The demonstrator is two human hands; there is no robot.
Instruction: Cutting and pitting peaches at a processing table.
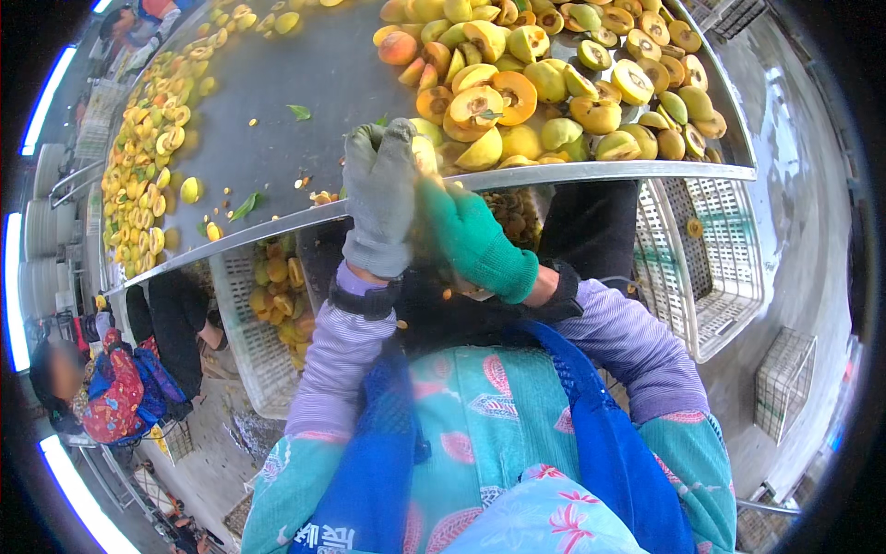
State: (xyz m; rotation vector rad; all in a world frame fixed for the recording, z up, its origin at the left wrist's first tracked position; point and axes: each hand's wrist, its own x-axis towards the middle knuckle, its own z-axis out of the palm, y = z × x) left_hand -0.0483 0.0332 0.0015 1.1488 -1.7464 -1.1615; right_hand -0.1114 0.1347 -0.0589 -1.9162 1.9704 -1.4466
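My left hand [381, 194], in a grey glove, is closed around a yellow peach piece [424, 156] at the metal table's front rim. Against the same piece works my right hand [474, 235] in a green knitted glove, blurred; whether it holds a tool cannot be seen. Just beyond my hands, a heap of halved and whole yellow peaches [529, 83] covers the right part of the metal table [277, 152]. Some halves show brown pit hollows. A green leaf [246, 206] and small scraps lie left of my left hand.
More peach halves [149, 166] line the table's left side. Below the rim stand a white plastic crate holding peaches [239, 305] and, at right, white crates [723, 277]. A wire basket [784, 384] is on the floor. A co-worker [114, 395] sits at left; another person [138, 34] is farther up.
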